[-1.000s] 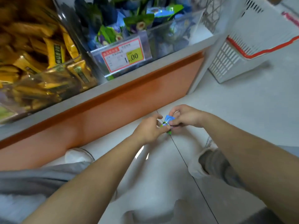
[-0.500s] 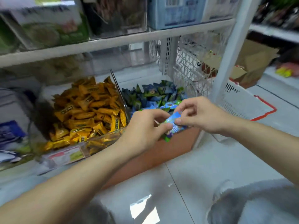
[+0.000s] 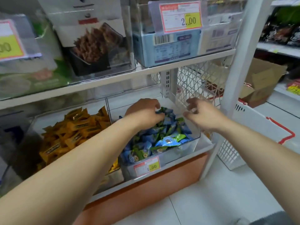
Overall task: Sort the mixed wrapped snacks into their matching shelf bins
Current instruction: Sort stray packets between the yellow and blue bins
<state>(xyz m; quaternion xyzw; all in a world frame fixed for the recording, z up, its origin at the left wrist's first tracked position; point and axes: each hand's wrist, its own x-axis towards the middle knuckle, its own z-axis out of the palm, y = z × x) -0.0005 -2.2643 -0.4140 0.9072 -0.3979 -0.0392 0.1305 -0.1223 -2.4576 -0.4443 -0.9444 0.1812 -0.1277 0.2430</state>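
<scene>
Standing across most of the view is a white shelf unit (image 3: 235, 70) on a pale tiled floor (image 3: 211, 202), with an orange panel (image 3: 146, 192) under its lower shelf (image 3: 205, 144). The upper shelf (image 3: 105, 82) carries clear bins with boxes, blurred at the left end.

On the lower shelf two clear bins stand side by side and touch each other. The left bin (image 3: 115, 177) is full of yellow wrapped snacks (image 3: 73, 132). The right bin (image 3: 183, 151), near the right end of the shelf, is full of blue and green wrapped snacks (image 3: 164, 137). A white basket (image 3: 253, 125) with a red handle stands on the floor just beside the right post, and a cardboard box (image 3: 263, 78) is behind it.

Both arms reach over the front edge of the lower shelf. The left hand (image 3: 144, 112) is over the back of the right bin, its fingers curled down onto the blue and green pile. I cannot tell if its grip holds a packet or only touches the pile. The right hand (image 3: 199, 112) hovers above the right wall of the same bin, its grip released, with spread fingers and nothing in them.

A price tag (image 3: 146, 166) reading 1.00 is on the front of the right bin, and a bigger tag (image 3: 180, 16) reading 2.00 hangs above the upper shelf.
</scene>
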